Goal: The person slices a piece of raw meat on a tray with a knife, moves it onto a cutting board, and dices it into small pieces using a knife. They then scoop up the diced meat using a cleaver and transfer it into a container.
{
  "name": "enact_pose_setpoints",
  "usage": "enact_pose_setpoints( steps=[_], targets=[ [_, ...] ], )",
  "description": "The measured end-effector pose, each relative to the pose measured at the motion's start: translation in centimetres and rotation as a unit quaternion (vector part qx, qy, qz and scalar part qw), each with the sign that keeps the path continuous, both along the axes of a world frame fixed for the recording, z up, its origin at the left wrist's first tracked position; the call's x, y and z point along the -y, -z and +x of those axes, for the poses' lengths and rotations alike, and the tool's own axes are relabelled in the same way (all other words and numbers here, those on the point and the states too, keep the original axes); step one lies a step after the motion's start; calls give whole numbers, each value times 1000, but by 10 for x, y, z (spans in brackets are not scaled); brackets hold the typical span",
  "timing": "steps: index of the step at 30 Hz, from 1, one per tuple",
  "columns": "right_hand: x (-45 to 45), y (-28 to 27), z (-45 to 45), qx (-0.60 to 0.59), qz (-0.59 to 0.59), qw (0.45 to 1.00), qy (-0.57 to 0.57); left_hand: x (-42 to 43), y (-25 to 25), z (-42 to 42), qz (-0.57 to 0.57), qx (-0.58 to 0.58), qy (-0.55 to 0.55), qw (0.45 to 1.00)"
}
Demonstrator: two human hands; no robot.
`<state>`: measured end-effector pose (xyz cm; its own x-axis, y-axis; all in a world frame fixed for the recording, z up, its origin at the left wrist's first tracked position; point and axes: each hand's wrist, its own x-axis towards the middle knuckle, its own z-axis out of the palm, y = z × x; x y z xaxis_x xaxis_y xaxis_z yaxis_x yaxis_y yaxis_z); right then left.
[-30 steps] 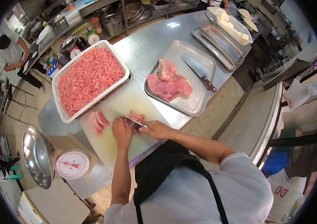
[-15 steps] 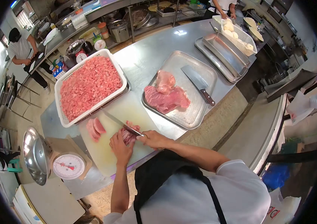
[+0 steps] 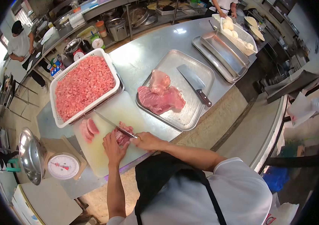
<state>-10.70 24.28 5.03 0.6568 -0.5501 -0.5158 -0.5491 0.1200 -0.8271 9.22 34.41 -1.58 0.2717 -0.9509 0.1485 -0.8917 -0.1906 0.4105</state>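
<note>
My right hand (image 3: 147, 142) is closed round the handle of a long knife (image 3: 108, 122), whose blade points up and left over the cutting board (image 3: 95, 157). Under and beside the blade lies a small pile of cut meat (image 3: 122, 137). My left hand (image 3: 113, 148) presses against the left side of that pile, fingers bent over the meat. Slices of pink meat (image 3: 88, 129) rest on the board further left. Beyond the board stands a white basket (image 3: 115, 90) full of diced meat (image 3: 86, 86).
A metal tray (image 3: 200, 112) holds large meat pieces (image 3: 161, 93) and a cleaver (image 3: 192, 82). A scale (image 3: 63, 167) with a steel bowl (image 3: 31, 155) stands left. Empty metal pans (image 3: 225, 52) and a basket of white lumps (image 3: 255, 45) lie far right. Two people work beyond.
The view has shifted, moving the table's contents within the frame. Both hands stay at the meat pile, and the knife's blade shows more fully than in the oldest frame.
</note>
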Motion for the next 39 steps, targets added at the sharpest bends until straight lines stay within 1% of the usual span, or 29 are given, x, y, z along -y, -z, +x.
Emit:
enact_pose_setpoints(
  steps=[3,5,6,8,10,11,12,13,14,15,17,18,21,24,27,30,32,35,36,38,39],
  targets=[
    [-8,10,-1,-13,-33,999,-5,6,-9,4,4,-30,7,1000],
    [-15,66,-4,48,-184,982,10,9,-15,7,18,-40,26,999],
    [-20,84,-5,79,-256,963,15,10,-15,9,-3,-41,39,998],
    [-20,50,-10,23,-179,983,0,8,-6,12,-35,-43,53,997],
    [-15,19,-15,-24,-87,996,-20,9,2,14,-72,-17,56,996],
    [-18,5,-15,-47,-56,997,-10,8,7,15,-105,-3,60,993],
    [-21,-9,-16,-69,-26,997,0,6,7,17,-99,2,63,993],
    [-29,-29,-16,-95,-19,995,25,1,3,17,-82,7,61,995],
    [-38,-41,-22,-93,-11,995,32,-1,-8,18,-60,3,54,997],
    [-37,-49,-27,-87,-17,995,45,-2,1,26,-73,-30,49,996],
    [-44,-53,-38,-78,-24,996,39,0,15,37,-110,-96,48,988],
    [-48,-56,-43,-74,-30,996,39,2,11,38,-140,-117,24,983],
    [-57,-63,-47,-90,-16,995,40,12,1,30,-107,-166,-42,979],
    [-58,-68,-41,-116,-3,993,23,24,9,25,-81,-95,-33,992],
    [-49,-69,-36,-154,40,987,3,26,18,23,-70,-48,-31,996],
    [-36,-33,-24,-82,-14,996,-43,26,25,20,-97,-27,-37,994],
    [-28,-13,13,-73,-53,995,-35,21,25,18,-76,-35,-38,996],
    [-22,17,39,12,-202,979,-22,23,23,25,-87,-64,-24,994],
    [-23,8,38,-14,-155,988,-14,21,22,27,-93,-80,-15,992],
    [-20,-28,37,-67,-65,996,1,17,21,30,-128,-129,-43,982],
    [-21,-45,32,-91,-58,994,-9,15,21,31,-143,-154,-58,976]
  ],
)
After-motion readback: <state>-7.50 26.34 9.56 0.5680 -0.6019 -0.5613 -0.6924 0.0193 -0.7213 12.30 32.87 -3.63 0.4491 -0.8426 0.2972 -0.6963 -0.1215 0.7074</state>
